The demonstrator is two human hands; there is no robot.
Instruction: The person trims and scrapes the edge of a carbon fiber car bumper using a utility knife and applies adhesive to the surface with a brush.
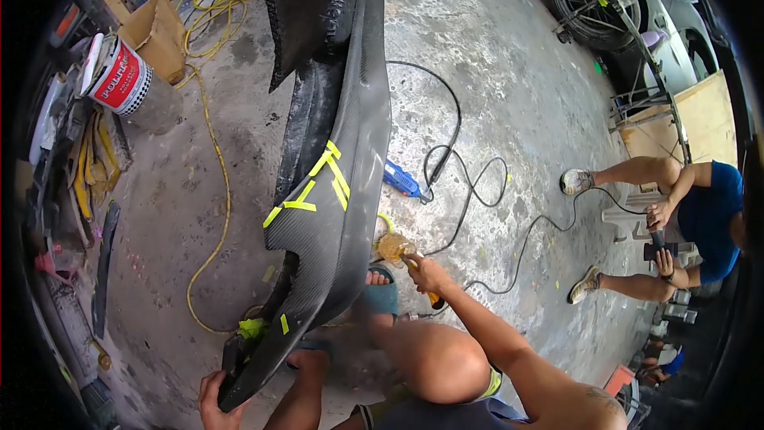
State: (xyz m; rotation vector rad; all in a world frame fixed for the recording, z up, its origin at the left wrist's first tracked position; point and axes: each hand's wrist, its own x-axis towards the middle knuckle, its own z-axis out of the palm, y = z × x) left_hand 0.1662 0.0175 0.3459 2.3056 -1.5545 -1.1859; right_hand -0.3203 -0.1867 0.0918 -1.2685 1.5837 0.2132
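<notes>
A long dark carbon-fibre car part (pixel 362 151) stands across the middle of the view, with strips of yellow-green tape (pixel 300 205) on its woven surface. At its lower tip, my left hand (pixel 215 402) grips the edge. My right hand (pixel 430 275) is closed round a tool with a yellow and black handle (pixel 435 299), to the right of the part. Just beyond that hand is a round amber object (pixel 393 248), too unclear to name. A blue power tool (pixel 404 180) lies on the floor beside the part.
A white and red bucket (pixel 121 76) and cardboard box (pixel 157 36) stand at upper left. A yellow hose (pixel 225 191) and black cables (pixel 458 123) cross the floor. Another person (pixel 708 215) sits at right, holding a dark device. A wheel (pixel 593 1) is at upper right.
</notes>
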